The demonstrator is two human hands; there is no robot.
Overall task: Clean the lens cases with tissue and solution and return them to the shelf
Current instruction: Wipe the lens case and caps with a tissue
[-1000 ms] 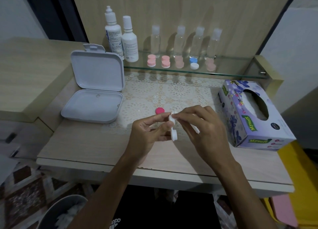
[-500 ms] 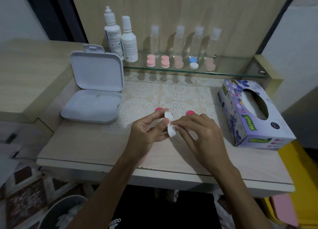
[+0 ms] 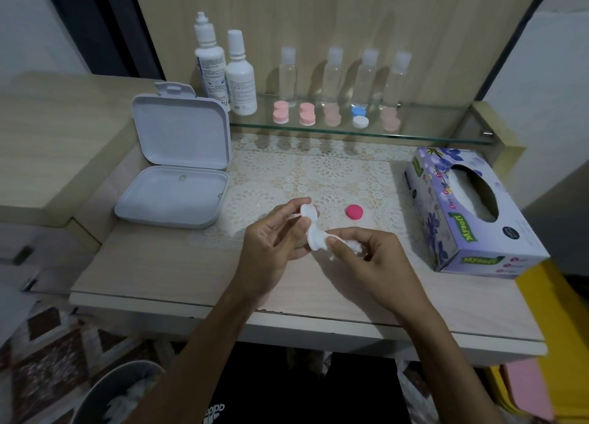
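Note:
My left hand [image 3: 274, 242] pinches a white lens case [image 3: 312, 229] with its caps off, held above the table's middle. My right hand [image 3: 369, 258] grips a small wad of white tissue [image 3: 352, 244] and presses a fingertip into the case's lower cup. One pink cap [image 3: 354, 212] lies on the lace mat; a second one is mostly hidden behind the case. Several closed lens cases [image 3: 307, 118] stand on the glass shelf [image 3: 414, 133] with two white solution bottles [image 3: 240, 76].
An open white plastic box [image 3: 173, 184] sits at the left. A purple tissue box [image 3: 468, 213] lies at the right. Several clear small bottles [image 3: 366, 73] line the shelf's back. A bin [image 3: 118, 395] with used tissue stands below the table's front edge.
The case has tilted and the right hand has slid down to its lower cup with the tissue. The pink cap at the right has come into view from behind the right hand.

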